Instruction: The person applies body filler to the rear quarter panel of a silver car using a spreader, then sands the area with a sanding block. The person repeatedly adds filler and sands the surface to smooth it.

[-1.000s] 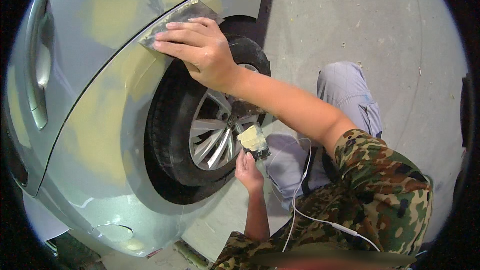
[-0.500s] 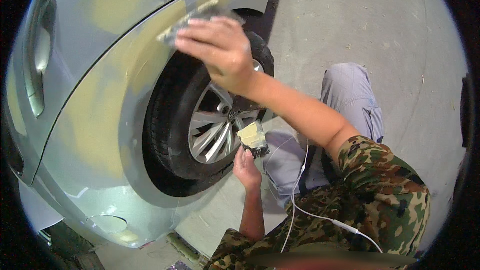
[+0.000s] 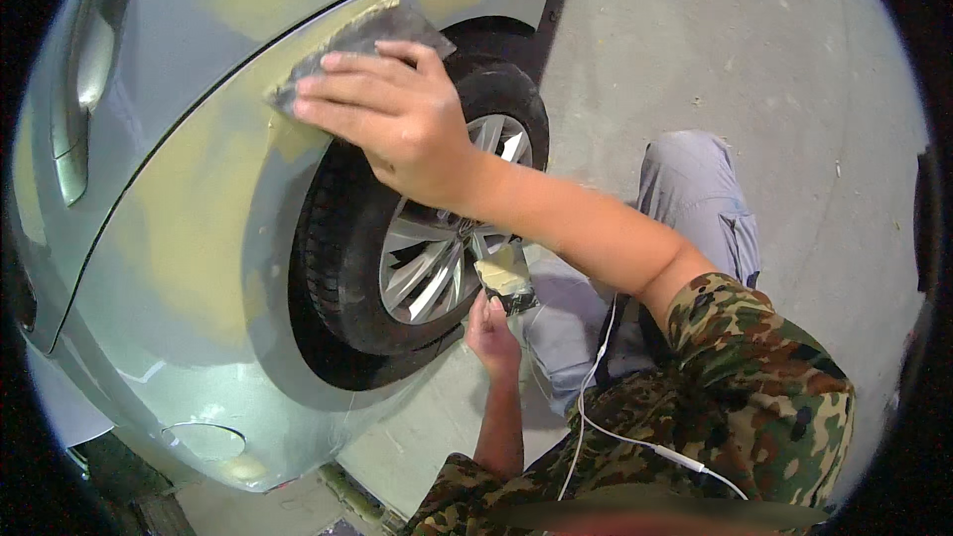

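My right hand [image 3: 402, 119] grips a wide, dark flat putty spreader [image 3: 372, 40]. Yellow putty lines the spreader's far edge, which lies against the car's panel [image 3: 189, 228] above the wheel arch. Broad yellow putty patches cover that silver-grey panel. Lower down, near the wheel, my left hand [image 3: 490, 337] holds a small dark putty board [image 3: 508, 300] with a lump of yellow putty [image 3: 503, 271] on it. The left fingers are closed on the board's near edge and partly hidden by it.
A black tyre [image 3: 342, 308] with a silver spoked rim [image 3: 427, 278] sits just beside both hands. At the far left is a door handle [image 3: 71, 139]. My bent knee [image 3: 695, 174] in grey trousers rests over the concrete floor [image 3: 735, 50]. A white cable [image 3: 625, 427] hangs across my shirt.
My right hand has moved left and slightly down along the panel with the spreader. The left hand and the board have stayed nearly in place.
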`<action>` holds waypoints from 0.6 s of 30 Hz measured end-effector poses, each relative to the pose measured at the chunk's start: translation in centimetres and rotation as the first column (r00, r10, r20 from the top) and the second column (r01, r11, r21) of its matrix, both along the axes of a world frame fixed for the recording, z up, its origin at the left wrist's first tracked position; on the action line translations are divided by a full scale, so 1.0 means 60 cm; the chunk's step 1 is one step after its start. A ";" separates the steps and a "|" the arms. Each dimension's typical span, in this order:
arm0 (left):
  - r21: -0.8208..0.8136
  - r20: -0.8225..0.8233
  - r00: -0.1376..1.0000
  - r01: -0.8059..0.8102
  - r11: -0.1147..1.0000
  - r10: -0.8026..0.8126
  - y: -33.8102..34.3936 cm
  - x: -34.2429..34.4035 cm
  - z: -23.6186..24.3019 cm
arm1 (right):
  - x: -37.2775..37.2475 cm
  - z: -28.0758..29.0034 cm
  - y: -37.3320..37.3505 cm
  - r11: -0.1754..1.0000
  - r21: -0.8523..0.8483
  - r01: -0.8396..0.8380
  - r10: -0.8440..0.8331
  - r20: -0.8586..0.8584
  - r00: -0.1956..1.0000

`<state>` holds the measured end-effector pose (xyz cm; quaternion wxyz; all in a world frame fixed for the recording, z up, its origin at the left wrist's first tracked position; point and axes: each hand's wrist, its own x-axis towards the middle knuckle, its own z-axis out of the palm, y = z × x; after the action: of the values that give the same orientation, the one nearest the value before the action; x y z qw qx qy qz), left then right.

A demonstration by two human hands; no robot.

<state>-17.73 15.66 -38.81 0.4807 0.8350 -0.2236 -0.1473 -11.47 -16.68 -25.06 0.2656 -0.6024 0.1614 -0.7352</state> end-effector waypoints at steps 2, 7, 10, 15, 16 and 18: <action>0.024 0.017 1.000 0.015 1.000 -0.015 0.000 0.000 -0.001 | -0.005 -0.005 0.018 1.000 -0.017 -0.015 0.016 0.020 1.000; -0.036 -0.104 0.993 -0.056 0.998 0.052 -0.003 -0.003 0.002 | -0.021 0.001 0.012 1.000 -0.013 -0.025 0.025 -0.005 1.000; -0.048 -0.049 0.999 -0.007 0.999 0.005 -0.004 -0.006 0.003 | -0.008 0.022 -0.007 1.000 -0.010 0.005 -0.005 -0.003 1.000; 0.044 -0.029 0.998 -0.058 0.997 0.059 -0.001 -0.008 0.003 | 0.013 0.031 0.005 0.999 -0.034 0.038 -0.035 0.064 0.997; 0.045 -0.030 0.998 -0.056 0.997 0.057 0.001 -0.007 0.003 | 0.013 0.025 0.010 0.999 -0.039 0.028 -0.025 0.068 0.997; 0.103 0.007 0.999 -0.035 0.994 0.034 0.004 -0.005 0.004 | 0.010 0.009 0.021 0.999 -0.049 0.012 -0.009 0.066 0.998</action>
<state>-18.02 15.91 -38.55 0.4388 0.8629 -0.2022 -0.1483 -10.85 -15.39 -24.55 0.2521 -0.5833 0.1376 -0.7598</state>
